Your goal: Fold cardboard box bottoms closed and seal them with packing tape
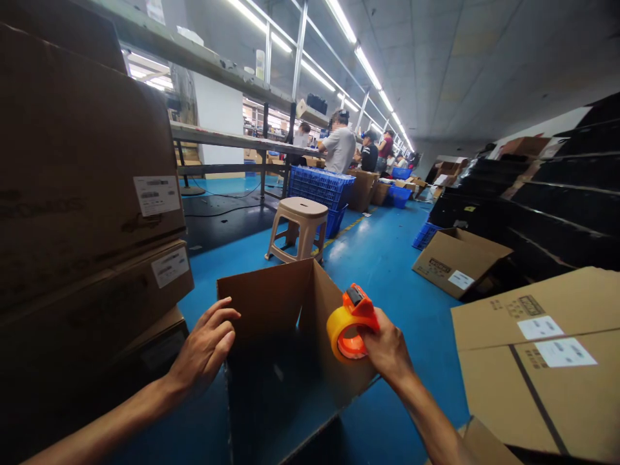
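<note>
In my right hand (387,345) is an orange tape dispenser (357,316) loaded with a roll of yellow tape, held over the right side of an open cardboard box (266,290). The box stands in front of me with its top open, and its dark lower part is hard to make out. My left hand (208,342) is at the box's left edge, fingers apart and slightly bent, holding nothing. Whether its fingertips touch the cardboard I cannot tell.
Stacked cartons (92,161) rise close on my left. A beige plastic stool (301,216) stands beyond the box, near blue crates (320,187). Cartons (542,349) lie on the right, below dark stacks (571,200). Several people (339,145) work along the bench further off.
</note>
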Action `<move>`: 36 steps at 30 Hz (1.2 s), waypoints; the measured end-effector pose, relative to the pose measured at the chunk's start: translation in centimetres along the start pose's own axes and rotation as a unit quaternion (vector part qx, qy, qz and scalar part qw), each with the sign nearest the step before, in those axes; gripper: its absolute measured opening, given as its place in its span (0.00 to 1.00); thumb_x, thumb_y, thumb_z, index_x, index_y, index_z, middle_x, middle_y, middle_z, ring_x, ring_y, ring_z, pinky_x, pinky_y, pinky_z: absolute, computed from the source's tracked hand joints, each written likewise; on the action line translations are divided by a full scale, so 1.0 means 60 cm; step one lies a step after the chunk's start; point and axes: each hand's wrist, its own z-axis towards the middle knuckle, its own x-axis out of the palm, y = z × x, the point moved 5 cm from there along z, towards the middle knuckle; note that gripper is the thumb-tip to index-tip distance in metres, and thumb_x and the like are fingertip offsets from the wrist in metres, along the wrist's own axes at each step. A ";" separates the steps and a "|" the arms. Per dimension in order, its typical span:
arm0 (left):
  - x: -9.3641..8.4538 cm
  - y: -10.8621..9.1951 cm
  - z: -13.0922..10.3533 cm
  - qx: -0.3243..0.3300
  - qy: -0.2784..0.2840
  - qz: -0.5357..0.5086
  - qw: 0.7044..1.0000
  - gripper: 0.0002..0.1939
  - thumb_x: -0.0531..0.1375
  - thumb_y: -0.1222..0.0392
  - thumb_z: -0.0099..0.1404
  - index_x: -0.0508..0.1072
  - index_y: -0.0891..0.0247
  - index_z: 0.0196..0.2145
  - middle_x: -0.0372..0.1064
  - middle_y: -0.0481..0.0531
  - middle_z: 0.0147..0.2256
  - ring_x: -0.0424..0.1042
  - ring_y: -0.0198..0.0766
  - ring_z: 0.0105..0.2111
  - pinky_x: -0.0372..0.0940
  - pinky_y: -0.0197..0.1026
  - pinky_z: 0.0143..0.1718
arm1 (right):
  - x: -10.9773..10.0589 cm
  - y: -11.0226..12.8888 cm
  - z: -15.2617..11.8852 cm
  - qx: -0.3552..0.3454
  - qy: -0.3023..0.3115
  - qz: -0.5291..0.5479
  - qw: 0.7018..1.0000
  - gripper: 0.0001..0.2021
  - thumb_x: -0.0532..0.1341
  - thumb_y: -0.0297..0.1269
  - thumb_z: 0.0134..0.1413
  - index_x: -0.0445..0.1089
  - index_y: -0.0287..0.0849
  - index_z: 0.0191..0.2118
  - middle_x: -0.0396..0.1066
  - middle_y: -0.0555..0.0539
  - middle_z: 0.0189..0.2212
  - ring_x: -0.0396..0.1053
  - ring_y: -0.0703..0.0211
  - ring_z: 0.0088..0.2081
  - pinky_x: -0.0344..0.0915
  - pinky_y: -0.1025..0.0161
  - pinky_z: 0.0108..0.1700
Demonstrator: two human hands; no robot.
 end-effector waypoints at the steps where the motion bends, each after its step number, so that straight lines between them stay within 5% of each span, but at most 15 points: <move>1: 0.000 -0.002 0.003 0.006 -0.004 0.000 1.000 0.17 0.47 0.58 0.74 0.73 0.58 0.32 0.73 0.53 0.52 0.55 0.48 0.69 0.61 0.53 0.67 | 0.000 -0.001 -0.001 -0.003 0.002 0.006 1.000 0.21 0.55 0.45 0.50 0.70 0.51 0.50 0.80 0.43 0.41 0.75 0.44 0.43 0.63 0.55 0.41; 14: 0.018 -0.042 0.049 0.028 0.045 0.029 0.998 0.19 0.45 0.58 0.74 0.75 0.59 0.35 0.76 0.53 0.41 0.67 0.49 0.61 0.55 0.65 0.70 | -0.003 -0.008 0.007 -0.022 -0.001 -0.017 1.000 0.16 0.56 0.42 0.49 0.71 0.49 0.44 0.77 0.45 0.34 0.72 0.49 0.37 0.60 0.58 0.38; 23: 0.111 -0.035 0.094 0.042 0.077 0.063 0.994 0.21 0.47 0.52 0.75 0.76 0.59 0.34 0.78 0.56 0.41 0.70 0.56 0.59 0.54 0.71 0.68 | -0.008 0.017 0.009 -0.027 0.016 0.030 0.999 0.13 0.60 0.37 0.49 0.73 0.49 0.43 0.81 0.48 0.38 0.75 0.52 0.41 0.62 0.61 0.40; 26: 0.149 -0.032 0.094 0.041 0.042 0.060 0.996 0.17 0.50 0.51 0.75 0.76 0.61 0.42 0.76 0.62 0.51 0.71 0.56 0.59 0.59 0.69 0.66 | 0.005 0.035 0.006 -0.039 0.040 0.049 0.997 0.14 0.61 0.35 0.48 0.75 0.49 0.43 0.82 0.49 0.40 0.76 0.52 0.43 0.63 0.62 0.41; 28: 0.168 -0.034 0.085 0.046 -0.003 0.056 0.997 0.18 0.52 0.52 0.75 0.72 0.64 0.54 0.68 0.67 0.62 0.67 0.56 0.64 0.62 0.65 0.65 | 0.019 0.050 -0.001 -0.048 0.076 0.058 0.994 0.12 0.61 0.35 0.48 0.75 0.48 0.40 0.82 0.48 0.38 0.77 0.52 0.42 0.63 0.62 0.40; 31: 0.191 -0.039 0.069 0.083 -0.035 0.055 0.994 0.30 0.50 0.56 0.76 0.50 0.60 0.72 0.52 0.65 0.72 0.54 0.54 0.72 0.59 0.63 0.69 | 0.043 0.071 -0.014 -0.060 0.139 0.068 0.986 0.10 0.60 0.35 0.48 0.76 0.45 0.37 0.82 0.48 0.36 0.77 0.53 0.39 0.63 0.62 0.38; 36: 0.203 -0.048 0.056 0.152 0.033 0.029 0.987 0.35 0.45 0.51 0.78 0.34 0.55 0.75 0.39 0.60 0.76 0.43 0.54 0.75 0.53 0.64 0.72 | 0.068 0.090 -0.029 -0.061 0.200 0.065 0.976 0.09 0.59 0.33 0.49 0.75 0.44 0.35 0.81 0.47 0.35 0.76 0.53 0.39 0.62 0.61 0.39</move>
